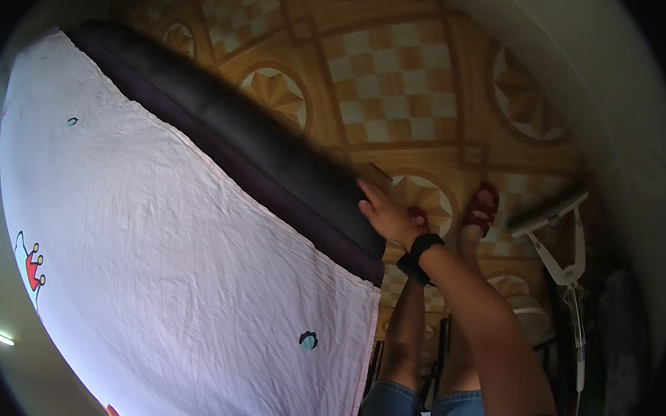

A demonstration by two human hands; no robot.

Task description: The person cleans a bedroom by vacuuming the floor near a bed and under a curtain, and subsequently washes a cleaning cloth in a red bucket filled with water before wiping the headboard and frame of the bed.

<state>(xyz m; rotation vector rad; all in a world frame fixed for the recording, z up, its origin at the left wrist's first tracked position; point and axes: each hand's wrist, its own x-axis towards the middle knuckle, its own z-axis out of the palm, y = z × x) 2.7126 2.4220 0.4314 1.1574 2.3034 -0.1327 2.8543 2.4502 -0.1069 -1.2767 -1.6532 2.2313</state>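
At the lower edge, only a fingertip of the left hand [114,414] shows, at the margin of the pale printed sheet [189,251]; its grip cannot be determined. The sheet extends across the left half of the view, wrinkled, its straight side edge lying along the dark padded furniture [237,138]. The right hand [386,214], with a black band [426,247] at the wrist, is positioned near the padded end, fingers extended and slightly spread. Beyond are red footwear [481,209], a white-handled floor tool [560,249] and the patterned floor [390,79].
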